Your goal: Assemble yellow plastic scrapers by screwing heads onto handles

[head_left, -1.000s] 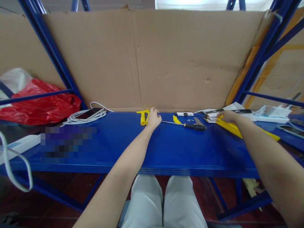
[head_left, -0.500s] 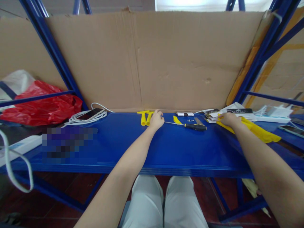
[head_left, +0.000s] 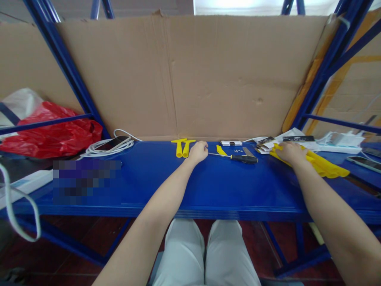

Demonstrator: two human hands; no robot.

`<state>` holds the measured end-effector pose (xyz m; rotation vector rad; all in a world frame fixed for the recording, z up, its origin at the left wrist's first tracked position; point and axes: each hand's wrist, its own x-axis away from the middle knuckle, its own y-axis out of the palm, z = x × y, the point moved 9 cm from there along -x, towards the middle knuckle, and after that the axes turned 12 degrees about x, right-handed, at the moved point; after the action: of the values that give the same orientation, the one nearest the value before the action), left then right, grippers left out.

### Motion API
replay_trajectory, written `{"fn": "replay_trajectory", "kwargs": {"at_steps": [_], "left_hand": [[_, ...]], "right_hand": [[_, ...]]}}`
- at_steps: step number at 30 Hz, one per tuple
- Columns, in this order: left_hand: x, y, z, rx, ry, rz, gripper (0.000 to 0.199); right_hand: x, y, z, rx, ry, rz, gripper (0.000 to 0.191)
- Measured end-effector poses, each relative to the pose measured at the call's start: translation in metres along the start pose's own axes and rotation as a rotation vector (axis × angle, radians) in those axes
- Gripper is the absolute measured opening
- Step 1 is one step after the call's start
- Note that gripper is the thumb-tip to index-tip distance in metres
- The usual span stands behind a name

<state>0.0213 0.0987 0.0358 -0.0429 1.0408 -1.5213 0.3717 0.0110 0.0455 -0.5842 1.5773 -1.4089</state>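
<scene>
My left hand rests on the blue tabletop with its fingers curled; what they hold, if anything, is hidden. Just left of it lie two yellow T-shaped handles, the left handle and the right handle. A screwdriver with a black handle points its shaft toward this hand. Beyond it are a small yellow piece, tiny screw-like bits and a flat metal piece. Far to the right, my right hand grips a crumpled yellow cloth, its fingertips partly covered.
Cardboard walls off the back of the blue table. A small white box and stacked papers lie along it. At the left are a coiled white cable and a red bag; at the right, a phone.
My left hand has shifted slightly right and toward me, away from the yellow handles. My right hand has moved a little to the right over the yellow cloth, which looks more bunched.
</scene>
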Motion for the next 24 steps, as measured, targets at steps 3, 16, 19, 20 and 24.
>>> {"fn": "replay_trajectory", "kwargs": {"at_steps": [3,16,19,20,24], "left_hand": [[0.000,-0.012,-0.005,-0.160,-0.097,0.058,0.030],[0.006,-0.039,-0.057,-0.495,-0.437,-0.026,0.040],[0.006,-0.034,-0.055,-0.509,-0.444,-0.089,0.037],[0.006,-0.034,-0.054,-0.499,-0.439,-0.088,0.037],[0.005,-0.035,-0.051,-0.436,-0.424,-0.036,0.041]], "right_hand": [[0.006,-0.010,-0.003,-0.049,0.011,0.020,0.043],[-0.014,0.000,-0.035,-0.197,-0.305,0.282,0.027],[-0.020,0.004,-0.038,-0.243,-0.384,0.333,0.026],[-0.021,0.005,-0.039,-0.251,-0.396,0.337,0.026],[-0.023,0.009,-0.042,-0.274,-0.427,0.330,0.026]]}}
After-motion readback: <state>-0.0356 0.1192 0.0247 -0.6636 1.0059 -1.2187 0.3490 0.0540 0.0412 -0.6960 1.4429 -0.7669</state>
